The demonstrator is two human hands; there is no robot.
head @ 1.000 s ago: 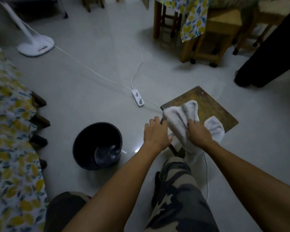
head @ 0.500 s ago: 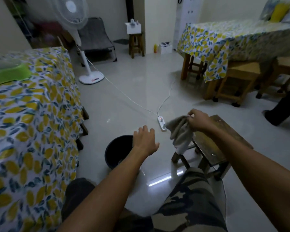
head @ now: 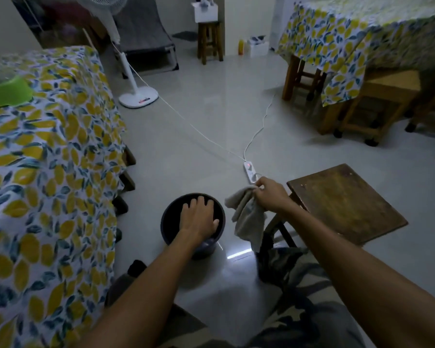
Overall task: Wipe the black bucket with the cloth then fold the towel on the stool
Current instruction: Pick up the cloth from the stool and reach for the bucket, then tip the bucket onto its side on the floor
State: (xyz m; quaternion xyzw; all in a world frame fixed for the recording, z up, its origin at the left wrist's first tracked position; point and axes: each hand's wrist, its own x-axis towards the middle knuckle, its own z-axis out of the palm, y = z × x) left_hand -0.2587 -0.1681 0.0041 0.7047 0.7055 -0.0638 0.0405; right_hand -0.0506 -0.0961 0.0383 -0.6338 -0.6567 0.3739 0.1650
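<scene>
The black bucket stands on the floor just ahead of my knees. My left hand lies over its open mouth, fingers spread, thumb at the right rim; whether it grips the rim is unclear. My right hand is closed on a pale grey towel, which hangs crumpled in the air between the bucket and the stool. The dark wooden stool stands to the right, its top bare.
A white power strip with cords lies on the floor just beyond my right hand. A lemon-print covered bed fills the left. A fan base, a tall stool and a covered table with wooden stools stand farther off.
My right hand lifted the towel off the stool and carried it left, toward the bucket. My left hand moved from the stool's edge onto the bucket's mouth. The view tilted up.
</scene>
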